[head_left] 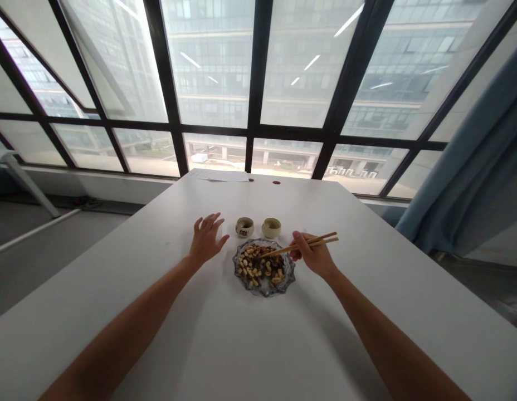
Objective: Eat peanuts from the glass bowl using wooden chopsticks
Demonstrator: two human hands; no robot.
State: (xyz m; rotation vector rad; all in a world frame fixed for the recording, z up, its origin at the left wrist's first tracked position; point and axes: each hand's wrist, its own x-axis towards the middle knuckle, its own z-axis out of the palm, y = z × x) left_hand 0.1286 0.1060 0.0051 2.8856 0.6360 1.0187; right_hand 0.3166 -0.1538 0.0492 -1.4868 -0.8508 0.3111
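Note:
A scalloped glass dish (290, 274) holds a mix of pale and dark brown small pieces (250, 267). My right hand (308, 253) is closed around a pair of wooden chopsticks (325, 240) at the dish's right side, their tips down among the pieces. Left of the dish, my left hand (206, 238) has its fingers spread and holds nothing. Just behind the dish stand two small cups, one with dark markings (244, 227) on the left and a plain greenish one (271, 228) on the right.
The white table (258, 345) reaches back toward large dark-framed windows. Papers (219, 176) lie at its far edge, near two round holes. A blue curtain (467, 156) hangs at the right, and a white metal frame (30, 186) stands on the left.

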